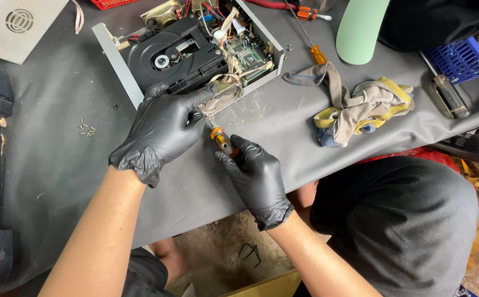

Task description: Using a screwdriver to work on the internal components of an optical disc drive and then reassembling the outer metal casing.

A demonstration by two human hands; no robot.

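Observation:
An opened disc player (162, 55) lies on the grey table, its black disc tray, wires and green circuit board (250, 56) exposed. My left hand (159, 129), in a black glove, presses on the player's near corner beside an oval speaker (221, 98). My right hand (256, 173), also gloved, grips an orange-handled screwdriver (220, 138) whose tip points up at that corner, just under the left hand's fingers.
Several small screws (87, 130) lie left of the hands. A second orange screwdriver (315, 49), a crumpled rag (360, 107), a pale green object (360, 27), a blue basket (462, 58) and a grey speaker panel (16, 25) sit around the table (58, 165).

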